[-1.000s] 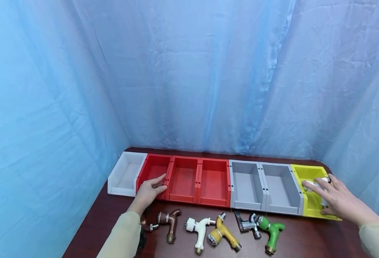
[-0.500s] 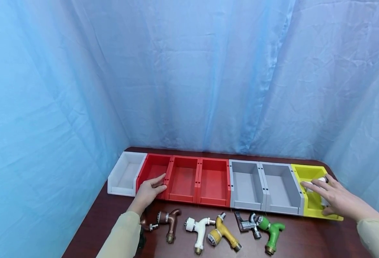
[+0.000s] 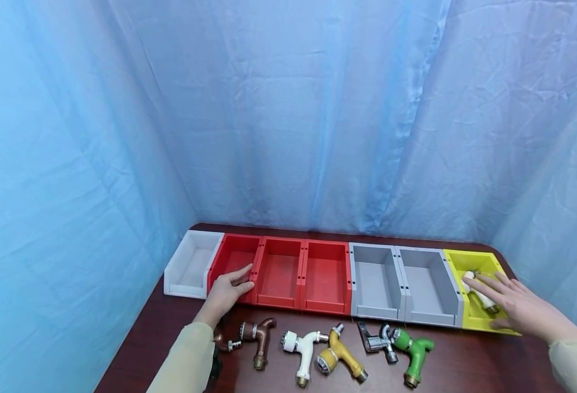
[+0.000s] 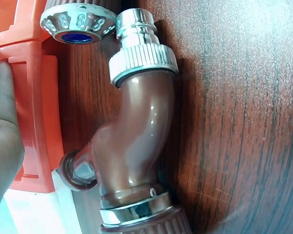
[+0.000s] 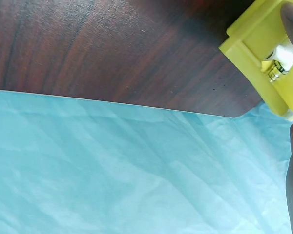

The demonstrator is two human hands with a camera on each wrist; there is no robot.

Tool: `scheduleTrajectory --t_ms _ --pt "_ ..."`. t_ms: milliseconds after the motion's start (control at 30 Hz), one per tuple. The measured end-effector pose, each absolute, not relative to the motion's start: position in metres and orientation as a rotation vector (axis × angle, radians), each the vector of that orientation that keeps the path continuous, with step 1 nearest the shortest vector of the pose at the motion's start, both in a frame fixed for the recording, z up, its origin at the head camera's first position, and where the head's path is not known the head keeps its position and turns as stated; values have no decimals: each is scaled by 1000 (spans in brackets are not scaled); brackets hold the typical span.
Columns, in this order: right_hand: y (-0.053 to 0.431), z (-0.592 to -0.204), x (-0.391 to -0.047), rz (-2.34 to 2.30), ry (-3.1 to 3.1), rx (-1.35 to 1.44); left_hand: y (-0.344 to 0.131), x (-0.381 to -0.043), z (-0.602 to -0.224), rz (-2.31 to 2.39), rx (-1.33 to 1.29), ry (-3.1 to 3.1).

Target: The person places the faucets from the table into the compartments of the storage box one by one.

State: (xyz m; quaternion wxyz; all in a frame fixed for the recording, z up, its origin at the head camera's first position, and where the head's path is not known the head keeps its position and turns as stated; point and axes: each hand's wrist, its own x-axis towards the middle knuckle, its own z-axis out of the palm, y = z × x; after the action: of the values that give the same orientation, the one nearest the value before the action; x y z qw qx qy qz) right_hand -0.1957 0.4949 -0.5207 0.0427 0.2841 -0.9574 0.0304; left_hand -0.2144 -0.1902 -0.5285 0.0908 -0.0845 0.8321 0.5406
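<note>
A white tap (image 3: 485,300) lies aslant on the floor of the yellow bin (image 3: 472,261). Over this bin's right side my right hand (image 3: 524,305) hovers with its fingers spread, and they cover part of the tap. In the right wrist view the same tap (image 5: 283,57) shows inside the bin, between thumb and fingers. My left hand (image 3: 227,292) rests at the front of the leftmost red bin (image 3: 236,248), its fingers nearly straight. A brown tap (image 4: 141,122) lies close by that hand in the left wrist view, partly hidden by the sleeve in the head view.
More taps lie before the bins: a brown one (image 3: 261,341), a white one (image 3: 305,352), a yellow one (image 3: 342,355), a chrome one (image 3: 378,343) and a green one (image 3: 416,357). A white bin (image 3: 185,289) ends the row at left; grey bins (image 3: 377,312) stand right of the red ones.
The white tap has left my right hand's grasp and turned to lie in the yellow bin. The right fingers have spread. My left hand has stayed put.
</note>
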Motion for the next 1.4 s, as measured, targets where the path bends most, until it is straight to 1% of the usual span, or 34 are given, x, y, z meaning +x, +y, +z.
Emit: scheduleTrajectory --t_ms 267,533,900,1067,1400 --pt "487 -520 -186 108 -2852 836 -190 -215 -529 1595 -240 2485" --pt "458 -507 -177 204 -2725 890 -191 -215 -529 1615 -238 2479" --pt "415 -501 -159 172 -2707 936 -191 -214 -529 1608 -228 2476" --pt "399 -504 -149 193 -2701 973 -191 -215 -529 1617 -228 2470" --pt "366 -523 -129 255 -2660 1102 -191 -214 -530 1652 -230 2450"
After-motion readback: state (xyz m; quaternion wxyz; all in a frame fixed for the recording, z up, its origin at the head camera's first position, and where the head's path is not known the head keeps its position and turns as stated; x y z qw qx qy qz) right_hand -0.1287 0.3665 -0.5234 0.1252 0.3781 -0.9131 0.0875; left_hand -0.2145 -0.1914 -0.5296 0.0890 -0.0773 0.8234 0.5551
